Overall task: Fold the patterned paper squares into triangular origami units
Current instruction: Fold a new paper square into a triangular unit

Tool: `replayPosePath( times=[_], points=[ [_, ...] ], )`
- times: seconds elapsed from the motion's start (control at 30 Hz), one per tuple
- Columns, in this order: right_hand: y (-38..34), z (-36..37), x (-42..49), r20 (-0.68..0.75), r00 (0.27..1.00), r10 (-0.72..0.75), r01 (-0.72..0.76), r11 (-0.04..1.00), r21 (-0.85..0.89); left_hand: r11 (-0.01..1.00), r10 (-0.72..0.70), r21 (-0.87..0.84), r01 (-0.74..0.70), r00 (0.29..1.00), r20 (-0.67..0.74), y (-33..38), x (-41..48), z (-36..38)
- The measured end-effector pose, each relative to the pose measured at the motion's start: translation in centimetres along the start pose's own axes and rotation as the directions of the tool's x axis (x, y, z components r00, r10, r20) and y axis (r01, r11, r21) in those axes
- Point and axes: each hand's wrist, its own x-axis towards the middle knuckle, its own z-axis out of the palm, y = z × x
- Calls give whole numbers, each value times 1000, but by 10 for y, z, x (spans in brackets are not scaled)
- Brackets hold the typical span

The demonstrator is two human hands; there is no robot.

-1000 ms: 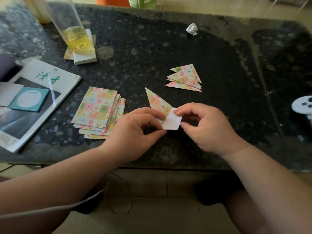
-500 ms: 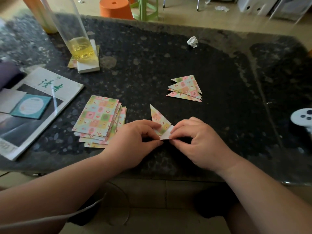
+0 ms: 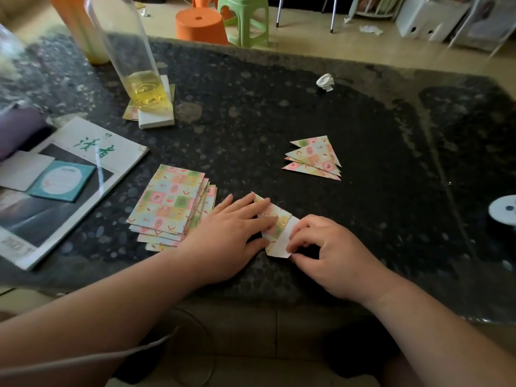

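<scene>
Head view, nearest first: pale floor tiles [image 3: 251, 331] show under the near edge of a dark speckled stone table [image 3: 251, 121], and my two bare forearms reach over that edge. One half-folded paper [image 3: 275, 220] lies flat near the table's front edge, between my hands. My left hand [image 3: 229, 236] rests on its patterned left part with fingers straight and flat, pressing it down; the fingertips reach about to its middle. My right hand [image 3: 332, 255] is curled at its right end, where the white underside shows. My bent fingertips sit on that white flap and my thumb meets its lower edge, pinching the corner.

Just left of my left hand is one fanned stack of patterned sheets [image 3: 170, 205]; several edges show, but I cannot count them exactly. Further left lies one magazine [image 3: 111, 152] with one teal card [image 3: 62, 180] on it. Beyond my hands, well apart, is one pile of folded triangles [image 3: 315, 157], at least three, overlapping. Part of one white round object [image 3: 502, 209] shows at the right edge.

Farther back, one clear bottle [image 3: 139, 71] with yellow liquid at its bottom stands on a white block [image 3: 156, 118], and one crumpled scrap [image 3: 325, 82] lies alone. Past the table stand one orange stool [image 3: 199, 25] and one green stool [image 3: 245, 18].
</scene>
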Motion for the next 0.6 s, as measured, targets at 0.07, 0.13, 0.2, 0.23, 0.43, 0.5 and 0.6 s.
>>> replayPosePath(
  times=[0.07, 0.13, 0.2, 0.23, 0.43, 0.5, 0.6],
  points=[
    [1, -1, 0, 9, 1000, 20, -20, 999, 37, 1000, -9, -13, 9, 1000, 11, 0, 3, -2],
    [1, -3, 0, 21, 1000, 23, -24, 998, 51, 1000, -20, 8, 20, 999, 34, 0, 4, -3],
    [1, -2, 0, 40, 999, 21, -23, 998, 56, 999, -34, 33, 31, 997, 74, -1, 5, -4],
    [1, -2, 0, 47, 999, 22, -25, 998, 64, 998, -41, 42, 37, 995, 96, -1, 6, -5],
    [0, 0, -1, 99, 994, 48, -52, 998, 35, 997, -67, 41, 61, 981, 181, 0, 10, -15],
    [-2, -1, 0, 106, 993, 55, -58, 998, 25, 997, -78, 19, 76, 977, 198, 1, 11, -18],
    [-4, -2, 1, 118, 990, 78, -80, 997, 10, 995, -99, -2, 102, 970, 221, 3, 13, -20]
  ],
)
